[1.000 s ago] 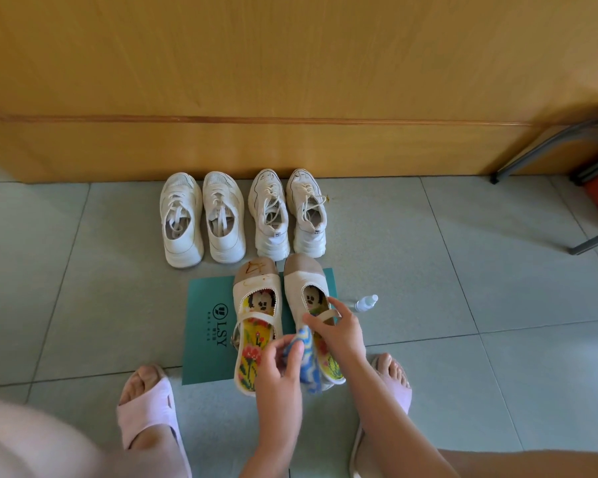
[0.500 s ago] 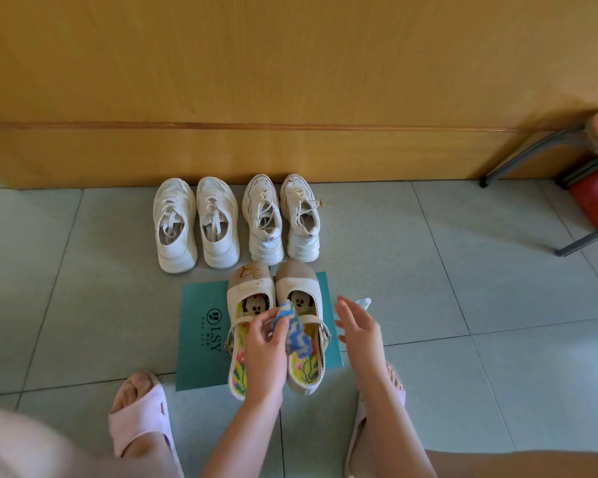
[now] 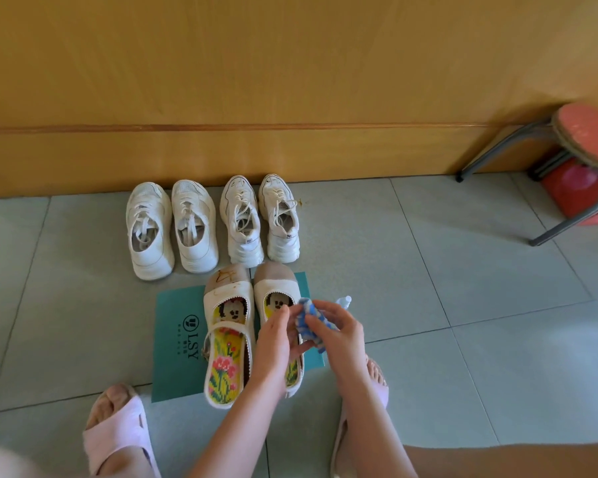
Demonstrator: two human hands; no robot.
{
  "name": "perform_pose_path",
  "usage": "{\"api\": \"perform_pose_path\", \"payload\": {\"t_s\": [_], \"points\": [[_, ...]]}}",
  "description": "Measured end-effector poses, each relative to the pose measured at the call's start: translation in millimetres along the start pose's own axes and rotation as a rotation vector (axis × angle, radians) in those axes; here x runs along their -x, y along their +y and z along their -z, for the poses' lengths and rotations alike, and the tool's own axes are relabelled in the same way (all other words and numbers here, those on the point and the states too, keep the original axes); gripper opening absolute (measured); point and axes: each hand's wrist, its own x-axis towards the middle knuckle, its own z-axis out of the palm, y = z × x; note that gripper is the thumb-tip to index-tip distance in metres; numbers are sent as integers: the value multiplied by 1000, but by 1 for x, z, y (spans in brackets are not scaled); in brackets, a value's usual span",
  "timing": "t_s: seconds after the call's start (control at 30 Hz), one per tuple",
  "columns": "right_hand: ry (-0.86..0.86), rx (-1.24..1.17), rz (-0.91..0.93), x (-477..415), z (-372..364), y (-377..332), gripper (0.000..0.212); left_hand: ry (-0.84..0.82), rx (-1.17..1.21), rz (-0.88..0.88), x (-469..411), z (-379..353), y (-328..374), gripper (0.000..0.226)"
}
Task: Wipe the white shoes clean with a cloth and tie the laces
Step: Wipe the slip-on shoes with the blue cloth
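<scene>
Both hands bunch cloth; shoes' toes point wallward.

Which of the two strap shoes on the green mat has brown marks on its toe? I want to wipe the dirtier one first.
The left strap shoe: brown scribbles mark its tan toe cap. The right strap shoe has a plain toe.

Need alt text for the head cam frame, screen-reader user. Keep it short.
Both hands, left and right, hold a blue-and-white cloth above a pair of strap shoes with patterned insoles, which sit on a green mat on a tiled floor. Beyond them, two pairs of white sneakers line a wooden wall; a red stool stands at the right.
</scene>
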Motion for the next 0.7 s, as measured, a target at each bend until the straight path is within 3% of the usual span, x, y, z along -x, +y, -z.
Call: {"api": "perform_pose_path", "payload": {"t_s": [0.07,0.17,0.27,0.4,0.53,0.7], "points": [[21,-79,-55,-9,3,0,20,5,-104,-55,-2,2,0,30],[142,-140,-79,-36,4,2,16,164,-630,-337,-4,10,-7,17],[224,-91,-50,-68,-4,3,16,340,-949,-538,-2,15,-19,31],[84,98,10,-89,-28,7,21,369,-1156,-445,-6,18,-34,69],[-19,341,58,-85,-42,18,30,321,-1212,-347,-9,17,-42,101],[-55,373,37,-68,-22,36,28,315,-1333,-336,-8,18,-46,100]]}}
